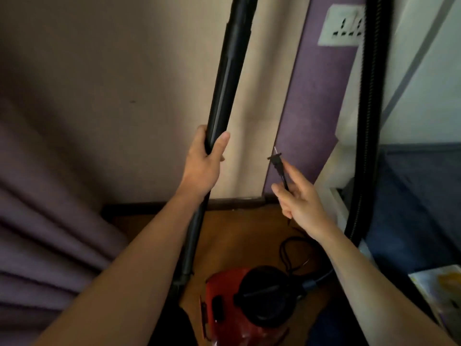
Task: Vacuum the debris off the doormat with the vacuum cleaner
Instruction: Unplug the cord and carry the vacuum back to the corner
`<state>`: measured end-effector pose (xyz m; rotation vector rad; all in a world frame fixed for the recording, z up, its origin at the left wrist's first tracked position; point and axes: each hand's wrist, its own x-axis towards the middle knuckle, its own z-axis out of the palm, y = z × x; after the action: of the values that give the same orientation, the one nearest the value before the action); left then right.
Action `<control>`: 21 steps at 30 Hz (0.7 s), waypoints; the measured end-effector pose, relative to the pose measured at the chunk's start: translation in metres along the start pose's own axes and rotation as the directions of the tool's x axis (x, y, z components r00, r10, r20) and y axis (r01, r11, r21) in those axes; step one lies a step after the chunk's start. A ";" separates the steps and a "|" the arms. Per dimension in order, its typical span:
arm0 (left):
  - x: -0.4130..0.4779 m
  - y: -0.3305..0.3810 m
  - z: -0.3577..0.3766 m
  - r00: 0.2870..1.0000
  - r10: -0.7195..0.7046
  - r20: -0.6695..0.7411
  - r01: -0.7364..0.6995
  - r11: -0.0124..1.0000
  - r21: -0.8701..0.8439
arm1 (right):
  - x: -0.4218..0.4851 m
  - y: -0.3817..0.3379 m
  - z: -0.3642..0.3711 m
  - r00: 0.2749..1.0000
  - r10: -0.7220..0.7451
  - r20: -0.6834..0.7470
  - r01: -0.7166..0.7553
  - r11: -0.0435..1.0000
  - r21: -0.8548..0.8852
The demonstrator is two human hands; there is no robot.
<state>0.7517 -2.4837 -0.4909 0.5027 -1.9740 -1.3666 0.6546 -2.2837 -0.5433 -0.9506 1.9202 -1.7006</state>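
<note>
My left hand (204, 161) grips the long black vacuum wand (229, 71), which stands almost upright in front of the wall. My right hand (299, 198) pinches the black power plug (277, 162) by its cord, prongs pointing up toward the wall. The red and black vacuum cleaner body (249, 303) sits on the wooden floor below my arms. Its black ribbed hose (369, 121) rises along the right side. The doormat is not in view.
A white wall socket plate (341, 26) is high on the purple wall strip, above the plug. Purple curtains (45, 233) hang at the left. A dark blue bed or sofa (419, 196) fills the right. Loose black cord (290, 253) lies on the floor.
</note>
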 end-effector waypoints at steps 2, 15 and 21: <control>-0.005 0.001 -0.001 1.000 0.007 0.029 -0.006 1.000 -0.021 | -0.010 0.020 0.014 0.996 0.039 0.075 -0.038 0.999 -0.019; -0.026 -0.012 -0.012 0.965 -0.024 0.261 -0.010 0.992 0.126 | -0.052 0.101 0.008 0.812 0.335 0.478 -0.191 0.926 -0.325; -0.041 -0.026 -0.008 0.982 0.044 0.184 -0.031 0.997 -0.070 | -0.057 0.124 0.014 0.692 0.458 0.558 -0.194 0.862 -0.468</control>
<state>0.7845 -2.4724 -0.5257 0.3151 -2.0656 -1.4967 0.6758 -2.2495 -0.6745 -1.0601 1.7816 -0.6447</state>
